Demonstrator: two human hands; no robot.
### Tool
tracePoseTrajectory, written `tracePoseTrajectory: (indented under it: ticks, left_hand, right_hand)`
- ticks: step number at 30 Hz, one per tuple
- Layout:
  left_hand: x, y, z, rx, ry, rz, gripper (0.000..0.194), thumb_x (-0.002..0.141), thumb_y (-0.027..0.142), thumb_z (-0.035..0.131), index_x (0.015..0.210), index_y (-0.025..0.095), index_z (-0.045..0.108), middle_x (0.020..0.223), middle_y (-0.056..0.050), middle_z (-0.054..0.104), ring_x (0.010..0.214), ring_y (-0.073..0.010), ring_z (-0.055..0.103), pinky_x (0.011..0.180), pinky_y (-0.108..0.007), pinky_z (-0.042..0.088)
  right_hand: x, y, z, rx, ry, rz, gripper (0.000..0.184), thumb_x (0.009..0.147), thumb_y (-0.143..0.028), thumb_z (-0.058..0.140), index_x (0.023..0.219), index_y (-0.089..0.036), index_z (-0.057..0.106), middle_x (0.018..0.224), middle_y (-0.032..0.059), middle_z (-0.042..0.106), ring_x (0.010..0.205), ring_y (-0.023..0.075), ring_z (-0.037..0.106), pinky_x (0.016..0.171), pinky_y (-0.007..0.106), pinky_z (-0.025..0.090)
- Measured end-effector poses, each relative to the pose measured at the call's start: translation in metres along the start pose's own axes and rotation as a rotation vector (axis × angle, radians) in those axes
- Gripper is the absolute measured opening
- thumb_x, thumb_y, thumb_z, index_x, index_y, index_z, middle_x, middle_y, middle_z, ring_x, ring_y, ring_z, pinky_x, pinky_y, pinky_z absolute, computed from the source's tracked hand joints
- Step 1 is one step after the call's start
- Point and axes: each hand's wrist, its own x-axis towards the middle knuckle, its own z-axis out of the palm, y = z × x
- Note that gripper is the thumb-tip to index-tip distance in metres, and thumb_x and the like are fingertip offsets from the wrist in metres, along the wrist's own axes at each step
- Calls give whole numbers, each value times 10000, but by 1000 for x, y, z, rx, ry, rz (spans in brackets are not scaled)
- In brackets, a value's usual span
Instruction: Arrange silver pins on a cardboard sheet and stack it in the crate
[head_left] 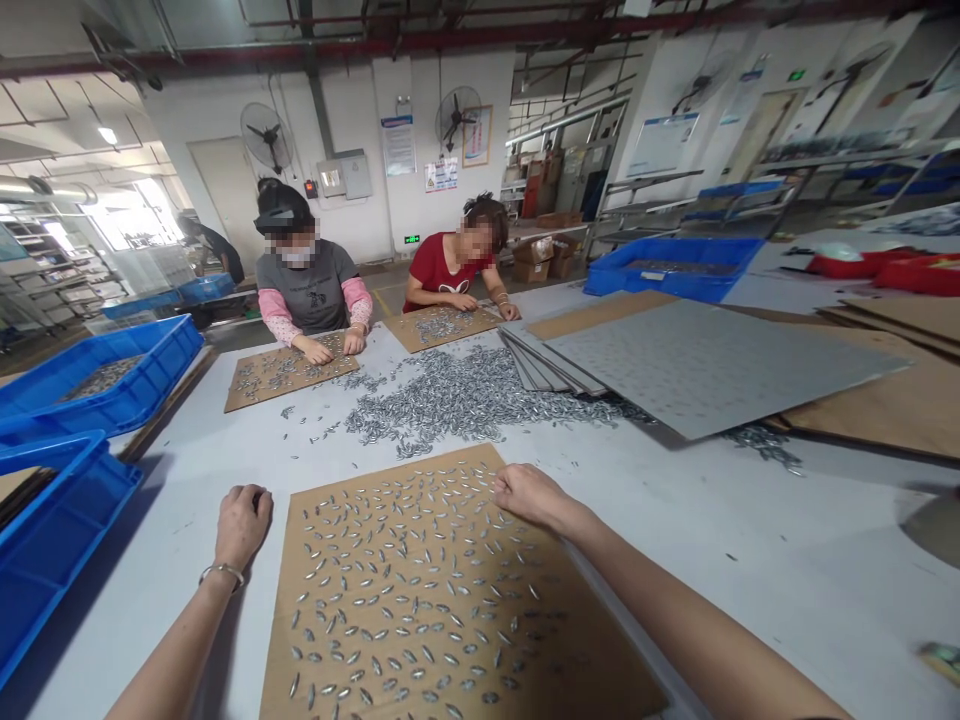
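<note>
In front of me a brown cardboard sheet (592,650) lies on the white table, covered with many small silvery spindle-shaped metal pieces (450,660) spaced apart. My right hand (529,493) rests at the sheet's far right corner with its fingers curled in. Whatever is inside those fingers, if anything, is hidden. To the left of the sheet, apart from it, my left hand (244,518) lies on the tabletop. Its fingers are bent under and closed, and their contents cannot be seen. A bangle (223,572) circles the left wrist.
Beyond the sheet spreads a pile of metal pieces (442,400). Two co-workers handle pieces on cardboard sheets (244,390) across the table. Grey boards (735,365) are stacked at right, near a blue tray (671,268). Blue bins (56,560) stand along the left.
</note>
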Motion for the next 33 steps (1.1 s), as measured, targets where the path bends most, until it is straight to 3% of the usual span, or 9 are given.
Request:
tracePoseTrajectory:
  ticks: [5,10,23,33]
  left_hand:
    - [1,-1,1,6,-2,3,379,896,444,436,927,182,709,957,-164,707,987,-341,641,987,-478,498]
    - [2,-1,2,9,-9,2,395,899,448,428,927,172,709,966,-178,708,986,-351,641,1003,-496,495]
    - [4,1,-1,20,-15,1,402,887,447,420,932,167,705,976,-189,709,1042,-360,645,1032,-494,487]
    - [6,4,-5,-2,-18,-12,368,879,438,437,927,189,704,990,-183,708,1042,-361,643,1027,-504,486]
  right_hand:
    - [-20,13,-2,31,30,-63,148,875,-241,594,776,-206,698,787,34,718,756,172,610,655,246,334]
    - [-36,21,13,-5,36,-187,160,852,-177,565,710,-213,629,775,19,671,753,165,565,658,254,303]
    - [-35,18,4,-46,-7,-152,150,813,-101,580,709,-200,622,796,35,700,740,155,589,629,248,293]
    - [-33,18,3,-50,-10,-147,159,816,-104,595,696,-205,619,750,11,663,668,137,506,599,261,257]
